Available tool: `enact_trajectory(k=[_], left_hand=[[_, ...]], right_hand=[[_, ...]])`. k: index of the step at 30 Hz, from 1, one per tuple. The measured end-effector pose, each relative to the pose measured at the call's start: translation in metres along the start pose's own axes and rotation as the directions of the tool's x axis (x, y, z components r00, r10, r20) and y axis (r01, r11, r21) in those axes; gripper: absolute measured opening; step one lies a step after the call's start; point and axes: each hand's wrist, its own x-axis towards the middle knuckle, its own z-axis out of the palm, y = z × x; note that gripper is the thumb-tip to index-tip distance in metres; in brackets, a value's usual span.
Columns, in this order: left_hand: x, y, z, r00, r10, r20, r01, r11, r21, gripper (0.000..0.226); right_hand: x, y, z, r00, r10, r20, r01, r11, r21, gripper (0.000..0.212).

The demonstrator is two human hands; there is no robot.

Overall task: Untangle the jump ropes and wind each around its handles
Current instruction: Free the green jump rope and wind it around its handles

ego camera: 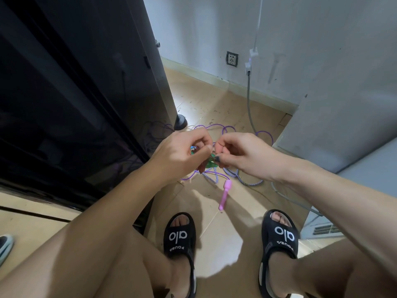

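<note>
Two hands meet above the floor, knuckles nearly touching. The left hand (pixel 182 151) has its fingers curled, thumb and forefinger pinching a knot of cord where a green rope (pixel 211 162) shows through; the right hand (pixel 238 153) curls likewise, its thumb and forefinger pinching the same knot from the other side. How tightly either grips I cannot tell.

Under and behind the hands a purple rope (pixel 231 174) lies in loose loops on the tile floor (pixel 214 229). It is a braided cord, purple flecked with white, thin and limp. Its pink handle (pixel 225 195) is a smooth plastic rod with a wider collar where the cord enters, lying just in front of the feet, apart from both hands.

Black slides (pixel 179 237), matte with white lettering on the straps, are on both feet. A glossy black cabinet (pixel 75 93) stands at the left, mirroring the cord. A white wall (pixel 300 39) carries a socket (pixel 232 59), and a grey cable (pixel 249 100) hangs from a plug down to the floor.
</note>
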Motion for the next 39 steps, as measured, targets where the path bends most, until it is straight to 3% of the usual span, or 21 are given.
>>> enact_trajectory(k=[4, 10, 16, 21, 26, 28, 31, 33, 36, 39], left_hand=[[0.002, 0.001, 0.002, 1.0, -0.011, 0.008, 0.011, 0.999, 0.035, 0.01], [0.009, 0.01, 0.01, 0.995, -0.047, -0.086, 0.069, 0.96, 0.273, 0.009], [0.009, 0.0, 0.0, 1.0, -0.013, -0.015, 0.014, 1.0, 0.017, 0.015], [0.008, -0.003, 0.0, 0.999, -0.013, -0.044, 0.014, 1.0, 0.015, 0.015], [0.012, 0.0, 0.005, 0.997, -0.075, -0.029, 0.078, 0.987, 0.142, 0.012], [0.014, 0.002, 0.006, 0.997, -0.072, -0.042, 0.08, 0.966, 0.246, 0.011], [0.018, 0.004, 0.006, 0.997, -0.014, -0.072, 0.038, 0.94, 0.338, 0.01], [0.02, 0.005, 0.006, 0.997, -0.02, -0.075, 0.043, 0.946, 0.322, 0.01], [0.018, 0.003, 0.009, 0.996, -0.072, -0.05, 0.079, 0.984, 0.161, 0.01], [0.015, -0.005, 0.004, 0.997, -0.052, -0.053, 0.052, 0.999, -0.005, 0.013]], right_hand=[[0.001, 0.0, 0.0, 1.0, -0.028, 0.006, 0.029, 0.993, -0.116, 0.013], [0.0, 0.007, 0.001, 1.0, -0.022, 0.022, 0.026, 0.981, -0.192, 0.012], [-0.001, 0.013, 0.008, 0.956, -0.255, -0.142, 0.204, 0.932, -0.301, 0.007], [0.002, 0.011, 0.011, 0.938, -0.313, -0.147, 0.231, 0.884, -0.407, 0.007], [0.004, 0.004, 0.005, 0.975, -0.202, -0.094, 0.168, 0.943, -0.286, 0.01], [0.004, 0.002, 0.004, 0.997, -0.059, -0.044, 0.048, 0.976, -0.213, 0.015], [0.006, -0.002, 0.001, 0.979, 0.204, -0.009, -0.202, 0.976, 0.078, 0.021], [0.008, -0.001, 0.0, 0.97, 0.242, -0.031, -0.236, 0.963, 0.131, 0.022], [0.004, 0.001, 0.003, 0.992, -0.007, -0.129, -0.016, 0.984, -0.176, 0.01], [0.0, 0.009, 0.002, 0.951, -0.275, -0.145, 0.194, 0.889, -0.416, 0.007]])
